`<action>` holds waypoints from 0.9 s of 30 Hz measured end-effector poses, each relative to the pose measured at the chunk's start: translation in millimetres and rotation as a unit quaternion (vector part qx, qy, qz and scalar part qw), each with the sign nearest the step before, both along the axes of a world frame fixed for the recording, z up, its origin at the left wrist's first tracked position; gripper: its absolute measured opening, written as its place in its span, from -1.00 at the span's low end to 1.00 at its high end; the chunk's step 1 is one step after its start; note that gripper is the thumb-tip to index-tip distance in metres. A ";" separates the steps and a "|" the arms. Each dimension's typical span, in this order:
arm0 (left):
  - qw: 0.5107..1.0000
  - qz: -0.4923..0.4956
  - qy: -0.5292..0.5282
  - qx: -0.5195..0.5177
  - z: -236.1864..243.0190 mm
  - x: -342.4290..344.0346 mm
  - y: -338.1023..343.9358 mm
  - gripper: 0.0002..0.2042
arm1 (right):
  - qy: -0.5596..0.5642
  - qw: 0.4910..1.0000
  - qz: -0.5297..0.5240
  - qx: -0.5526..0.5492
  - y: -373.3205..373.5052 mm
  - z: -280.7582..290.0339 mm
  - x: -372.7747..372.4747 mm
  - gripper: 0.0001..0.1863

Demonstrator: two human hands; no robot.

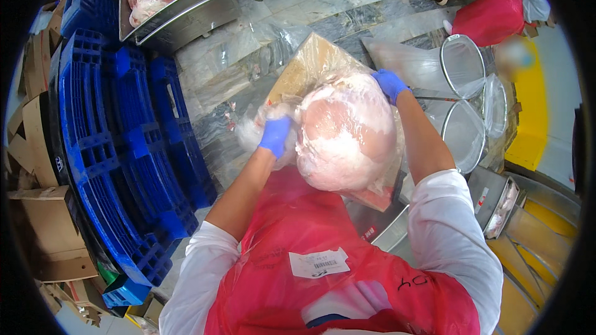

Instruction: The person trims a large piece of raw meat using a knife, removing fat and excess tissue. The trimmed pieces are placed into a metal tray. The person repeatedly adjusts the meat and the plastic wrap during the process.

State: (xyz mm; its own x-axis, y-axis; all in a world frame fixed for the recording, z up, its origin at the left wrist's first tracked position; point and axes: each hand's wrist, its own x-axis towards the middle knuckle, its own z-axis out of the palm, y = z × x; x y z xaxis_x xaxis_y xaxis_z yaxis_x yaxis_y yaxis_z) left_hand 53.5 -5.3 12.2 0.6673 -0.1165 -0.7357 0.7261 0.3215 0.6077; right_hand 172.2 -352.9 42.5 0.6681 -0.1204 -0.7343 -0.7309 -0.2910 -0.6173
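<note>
A large pale-pink cut of meat [347,133], with white fat over much of it, lies in front of me in clear plastic. My left hand [276,135], in a blue glove, is closed on a bunched-up clear plastic bag [251,129] at the meat's left side. On the far right side of the meat, my right hand [391,85], also gloved in blue, grips the plastic against it; some of its fingertips are hidden. Beneath the meat, partly covered, shows a plastic-lined cardboard box [316,56].
Blue plastic pallets [112,149] stand along the left beside flattened cardboard [46,236]. A metal bin [186,22] with several meat pieces is at the far left. To the right are metal hoops [462,65] holding clear bags, and a yellow barrier [528,111]. Another person's red garment [490,15] shows far right.
</note>
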 end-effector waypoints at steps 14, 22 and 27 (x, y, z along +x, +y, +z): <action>0.974 0.011 -0.209 0.083 21.3 25.5 0.4 -0.73 | -0.197 0.967 -0.062 0.147 -0.7 125.4 -1.9 -0.90; 0.767 -0.229 -0.561 0.212 117.9 22.2 0.0 -0.88 | -0.269 0.953 0.013 0.138 -6.5 231.4 -100.3 -0.87; 0.473 -0.388 -0.726 0.314 154.3 -14.8 1.7 -0.85 | -0.299 0.921 0.248 0.017 54.8 249.4 -155.2 -0.88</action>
State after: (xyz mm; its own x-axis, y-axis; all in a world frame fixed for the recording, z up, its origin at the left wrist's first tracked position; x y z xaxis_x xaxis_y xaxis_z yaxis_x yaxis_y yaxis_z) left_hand 38.7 -3.6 166.5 0.4588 -0.8036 0.3792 -0.8516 -0.2757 0.4459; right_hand 17.0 -298.2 291.8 0.9205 0.3258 -0.2156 -0.0399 -0.4706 -0.8814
